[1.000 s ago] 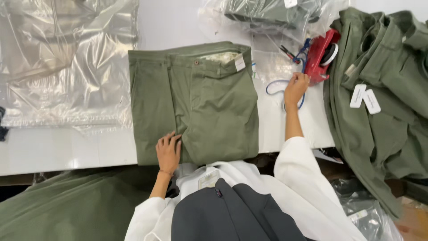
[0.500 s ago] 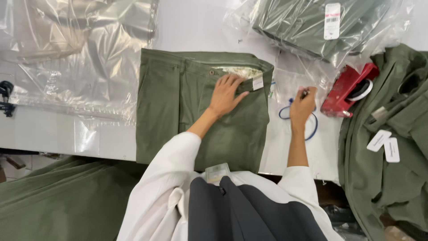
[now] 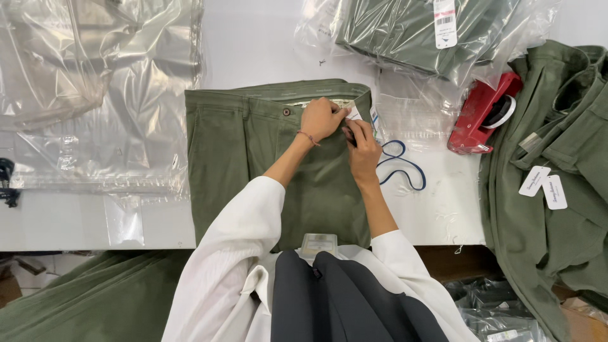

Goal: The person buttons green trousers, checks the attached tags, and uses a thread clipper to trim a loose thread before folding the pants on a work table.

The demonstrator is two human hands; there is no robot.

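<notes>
1. Empty clear bags point(image 3: 101, 95) lie at the table's point(image 3: 253, 38) left.
2. Folded olive trousers point(image 3: 253, 152) lie centred, unbagged.
3. Left hand point(image 3: 322, 119) and right hand point(image 3: 362, 147) both pinch the white waistband tag point(image 3: 354, 114); tagging looks unfinished.
4. Bagged trousers point(image 3: 405, 31) and red tape dispenser point(image 3: 484, 113) sit right.

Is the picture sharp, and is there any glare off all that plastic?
Head view: even, bright light, sharp throughout; white glare streaks on the clear plastic bags and the bagged trousers; only soft shadows under both hands, left hand and right hand, on the folded green trousers.

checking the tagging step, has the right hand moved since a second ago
Yes. The right hand left the blue loop on the table and now sits at the folded trousers' waistband tag.
</notes>
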